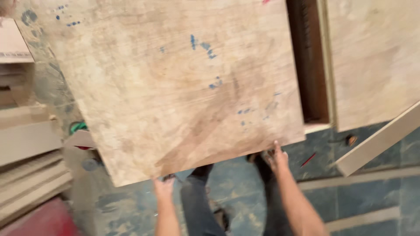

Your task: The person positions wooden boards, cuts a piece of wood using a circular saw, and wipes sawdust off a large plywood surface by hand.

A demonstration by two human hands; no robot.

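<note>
Head view, looking straight down: large plywood panel [175, 83], pale and stained, flecked with blue paint marks, filling most of the frame and tilted so that its near edge runs from low at the left to higher at the right. Both hands at that near edge, panel spreading up and away from the fingertips, bulk of it well beyond them toward the top of the frame. Left hand [164, 188] under the lower left stretch of the edge, near the panel's near-left corner, fingers curled up against the underside and mostly hidden, so gripping the edge as far as can be told. Right hand [275, 158] further along, close to the near-right corner, fingers closed over the edge with the thumb lying up on the top face. Neither hand clearly nearer: both touching, spaced widely along the same edge. Long axis hard to tell, since the far edge is out of frame. Below the panel, between the forearms, dark trousers over a blue, scuffed floor [376, 188]. Right of the panel, a dark gap, then a second wooden board [372, 61] with a pale strip [380, 140] slanting beneath it. At the left edge, stacked light boards [26, 144] and a small green object [78, 127].
</note>
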